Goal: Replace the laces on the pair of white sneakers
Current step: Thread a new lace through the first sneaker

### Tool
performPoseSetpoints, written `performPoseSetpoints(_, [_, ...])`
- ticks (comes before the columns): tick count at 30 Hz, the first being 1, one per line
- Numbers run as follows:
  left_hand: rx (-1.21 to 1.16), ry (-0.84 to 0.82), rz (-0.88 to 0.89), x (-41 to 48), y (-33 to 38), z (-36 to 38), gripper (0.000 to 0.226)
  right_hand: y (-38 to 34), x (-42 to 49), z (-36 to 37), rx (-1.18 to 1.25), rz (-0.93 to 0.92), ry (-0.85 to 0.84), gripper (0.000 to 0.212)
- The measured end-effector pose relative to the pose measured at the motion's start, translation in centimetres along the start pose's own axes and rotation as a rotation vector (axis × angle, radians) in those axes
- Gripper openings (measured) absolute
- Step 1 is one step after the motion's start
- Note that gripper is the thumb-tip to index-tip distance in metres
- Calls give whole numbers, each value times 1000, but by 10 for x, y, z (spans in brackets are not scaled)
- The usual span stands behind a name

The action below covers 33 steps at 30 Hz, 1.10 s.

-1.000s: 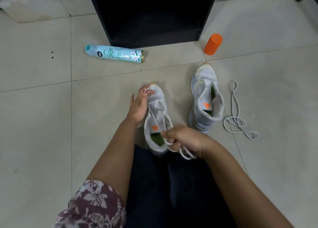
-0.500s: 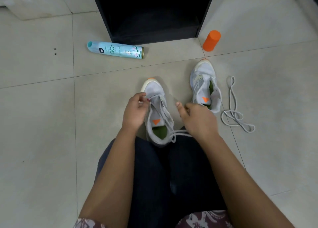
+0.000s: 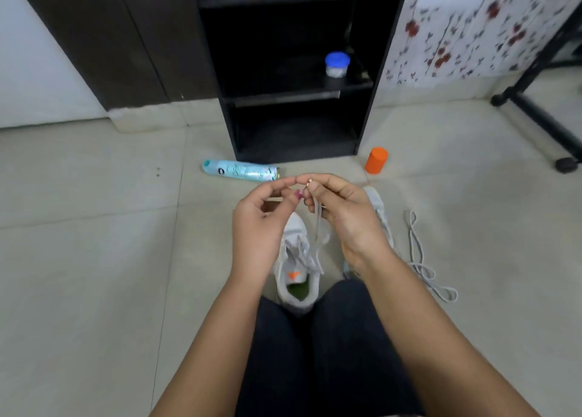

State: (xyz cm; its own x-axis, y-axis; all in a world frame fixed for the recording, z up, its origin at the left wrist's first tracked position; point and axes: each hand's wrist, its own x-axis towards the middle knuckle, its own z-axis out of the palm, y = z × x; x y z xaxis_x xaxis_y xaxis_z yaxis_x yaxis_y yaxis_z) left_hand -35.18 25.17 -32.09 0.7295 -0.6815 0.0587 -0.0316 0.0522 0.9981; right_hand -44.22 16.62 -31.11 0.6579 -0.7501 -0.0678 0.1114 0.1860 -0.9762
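Right hand (image 3: 343, 215): its grip is pinched tight on the lace (image 3: 318, 227) near the tip, held up high. The lace hangs down to the near sneaker (image 3: 296, 278) on the floor (image 3: 94, 259) just below. Left hand (image 3: 261, 224) is close in, fingers curled, tips by that same lace end, though I can't tell if its grip has it. The second sneaker (image 3: 378, 208) peeks from behind the right hand, with a loose lace (image 3: 419, 259) to its right. Farther off are a spray can (image 3: 241, 171) and an orange cylinder (image 3: 376, 160).

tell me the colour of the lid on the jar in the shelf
Blue lid on the jar, which sits in the black shelf; the head view shows it.
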Motion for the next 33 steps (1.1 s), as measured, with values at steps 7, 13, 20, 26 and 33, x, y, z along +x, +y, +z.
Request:
performPoseSetpoints(7, [89,34,190,4,49,-8,19,-45,-5,17,15,-135,28,7])
performPoseSetpoints(13, [218,80,406,19,89,-8,15,-82,3,25,-9,-142,-3,6])
performPoseSetpoints(20, [140,66,359,39,115,-8,10,-107,14,32,21,-107,-40,8])
performPoseSetpoints(26, [63,-56,152,46,120,-9,6,-100,27,24,22,-89,67,6])
performPoseSetpoints(33, [-27,4,133,46,119,-1,13,-91,29,26,28,-292,79,18])
